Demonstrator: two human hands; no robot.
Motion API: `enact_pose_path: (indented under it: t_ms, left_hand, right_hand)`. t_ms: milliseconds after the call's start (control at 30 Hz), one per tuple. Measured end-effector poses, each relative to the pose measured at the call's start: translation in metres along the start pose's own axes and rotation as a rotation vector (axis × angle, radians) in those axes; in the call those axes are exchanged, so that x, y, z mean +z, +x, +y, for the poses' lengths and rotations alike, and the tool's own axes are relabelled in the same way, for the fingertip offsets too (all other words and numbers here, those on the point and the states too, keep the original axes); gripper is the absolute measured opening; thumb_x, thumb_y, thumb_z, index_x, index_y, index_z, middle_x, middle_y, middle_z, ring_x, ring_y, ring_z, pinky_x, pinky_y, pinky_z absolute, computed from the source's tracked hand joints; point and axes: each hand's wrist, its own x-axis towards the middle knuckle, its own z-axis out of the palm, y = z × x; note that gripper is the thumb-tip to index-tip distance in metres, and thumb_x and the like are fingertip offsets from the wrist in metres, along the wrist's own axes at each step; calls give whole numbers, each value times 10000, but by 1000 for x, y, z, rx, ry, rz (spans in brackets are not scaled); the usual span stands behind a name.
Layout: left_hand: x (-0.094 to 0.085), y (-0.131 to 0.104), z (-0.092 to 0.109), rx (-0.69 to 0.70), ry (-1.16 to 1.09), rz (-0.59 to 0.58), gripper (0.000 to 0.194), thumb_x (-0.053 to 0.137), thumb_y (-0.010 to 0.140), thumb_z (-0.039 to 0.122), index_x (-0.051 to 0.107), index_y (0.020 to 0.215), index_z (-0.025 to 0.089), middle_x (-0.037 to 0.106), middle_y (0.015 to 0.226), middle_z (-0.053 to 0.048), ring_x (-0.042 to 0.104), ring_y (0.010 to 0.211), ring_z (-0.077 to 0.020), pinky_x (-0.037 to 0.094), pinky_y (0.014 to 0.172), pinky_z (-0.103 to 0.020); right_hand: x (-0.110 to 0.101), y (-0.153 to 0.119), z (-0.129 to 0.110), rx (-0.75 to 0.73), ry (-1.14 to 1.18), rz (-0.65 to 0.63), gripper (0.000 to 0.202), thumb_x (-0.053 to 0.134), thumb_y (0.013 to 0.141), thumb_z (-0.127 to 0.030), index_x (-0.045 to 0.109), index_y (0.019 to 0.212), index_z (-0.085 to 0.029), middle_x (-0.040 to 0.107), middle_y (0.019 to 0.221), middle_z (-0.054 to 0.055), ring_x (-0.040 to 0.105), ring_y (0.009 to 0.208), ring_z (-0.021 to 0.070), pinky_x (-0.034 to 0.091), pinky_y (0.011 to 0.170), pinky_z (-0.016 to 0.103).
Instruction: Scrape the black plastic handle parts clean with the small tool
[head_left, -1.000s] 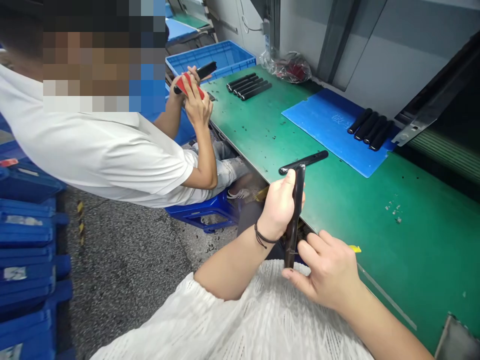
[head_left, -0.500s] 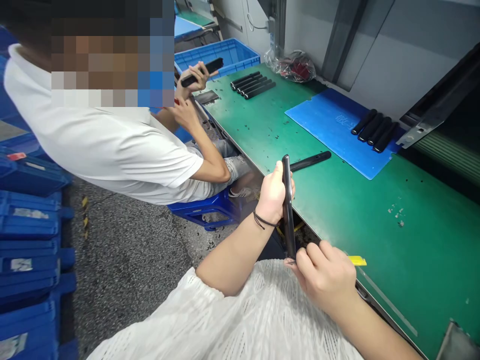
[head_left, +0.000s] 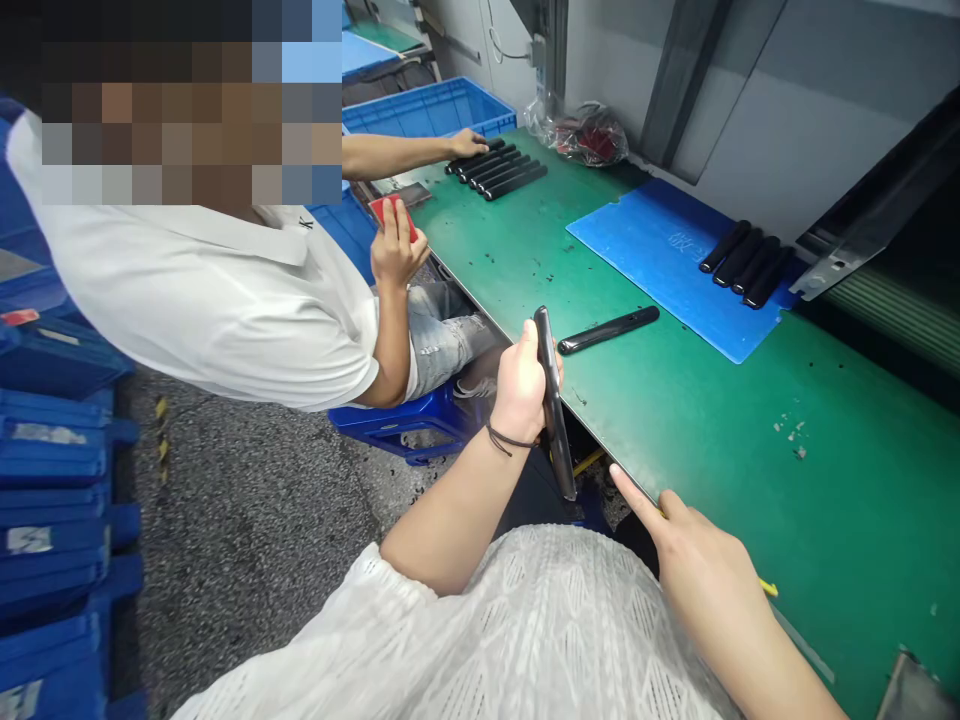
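My left hand [head_left: 523, 385] is closed round a long glossy black plastic handle [head_left: 555, 420], held upright and slightly tilted at the bench edge, thumb along its upper part. To its right, apart from the handle, is my right hand [head_left: 701, 545]. Its index finger points out while the other fingers curl round a thin yellow tool [head_left: 767, 587]; only its yellow end shows past the hand, and its working tip is hidden. A second black handle [head_left: 609, 330] lies on the green bench just beyond my left hand.
Several black handles [head_left: 750, 265] lie on a blue sheet [head_left: 652, 235] on the green bench [head_left: 847, 480]. At the left a co-worker in a white shirt [head_left: 247, 310] reaches to a row of handles [head_left: 499, 170], holding a red object [head_left: 396, 215] in the other hand. Blue crates [head_left: 52, 520] stand stacked beside the floor.
My right hand has moved away from the handle's lower end, to the right, its index finger now stretched out. The co-worker's handle has gone to the row on the bench.
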Motion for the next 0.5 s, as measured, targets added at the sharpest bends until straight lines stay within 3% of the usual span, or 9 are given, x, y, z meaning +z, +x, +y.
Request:
enact_pose_path:
  t_ms: [67, 133, 167, 233, 267, 333, 400, 500]
  left_hand:
    - [-5, 3, 1, 67, 96, 15, 554, 435, 1056, 621, 531, 716, 196, 450, 502, 38, 392, 383, -102, 287, 393, -237]
    - [-6, 7, 2, 179, 282, 0, 568, 430, 1054, 622, 524, 687, 198, 477, 535, 23, 423, 430, -112, 322, 438, -246]
    - [-3, 9, 2, 249, 406, -31, 565, 436, 1055, 608, 513, 673, 199, 487, 553, 17, 445, 463, -118, 342, 470, -248]
    - [12, 15, -3, 398, 739, -160, 515, 452, 1067, 546, 533, 700, 194, 530, 609, 4, 514, 547, -138, 384, 540, -254]
    - [24, 18, -9, 469, 941, -252, 467, 459, 1073, 511, 571, 755, 188, 575, 665, -9, 566, 610, -154, 414, 586, -260]
    - [54, 27, -25, 584, 1311, -420, 358, 496, 1071, 462, 647, 923, 174, 671, 844, -55, 658, 773, -197, 474, 699, -287]
    - [85, 36, -45, 655, 1514, -509, 316, 558, 1050, 438, 678, 1064, 145, 693, 1054, -125, 692, 907, -243, 501, 798, -327]
    - [117, 50, -70, 726, 1633, -569, 307, 621, 1017, 358, 669, 1167, 94, 632, 1224, -202, 670, 1049, -297, 504, 862, -364]
  right_hand:
    - [-4, -6, 4, 16, 30, 0, 802, 411, 806, 32, 476, 1549, -263, 549, 746, -13, 495, 544, 152, 206, 469, 296]
    - [-6, -14, 9, 55, 95, 42, 308, 444, 993, -136, 674, 1187, -199, 567, 735, 5, 549, 598, 160, 282, 502, 293]
    - [-6, -18, 13, 85, 130, 77, 231, 469, 1052, -254, 667, 947, -198, 557, 702, 6, 551, 601, 158, 309, 523, 295]
    - [-1, -27, 19, 149, 189, 150, 412, 497, 1084, -390, 553, 715, -214, 517, 627, -7, 536, 568, 146, 338, 544, 295]
    - [4, -31, 22, 170, 203, 163, 398, 488, 1090, -390, 591, 747, -217, 518, 615, -14, 540, 552, 143, 347, 538, 293]
    - [14, -39, 27, 191, 212, 145, 280, 446, 1096, -330, 709, 1087, -234, 604, 682, -14, 604, 561, 146, 377, 509, 285]
    - [22, -47, 32, 226, 212, 120, 343, 433, 1088, -305, 633, 1363, -263, 705, 824, 5, 696, 634, 160, 447, 507, 280]
    - [27, -60, 39, 293, 218, 146, 275, 471, 1078, -346, 665, 1255, -265, 763, 945, 31, 769, 744, 187, 553, 577, 287]
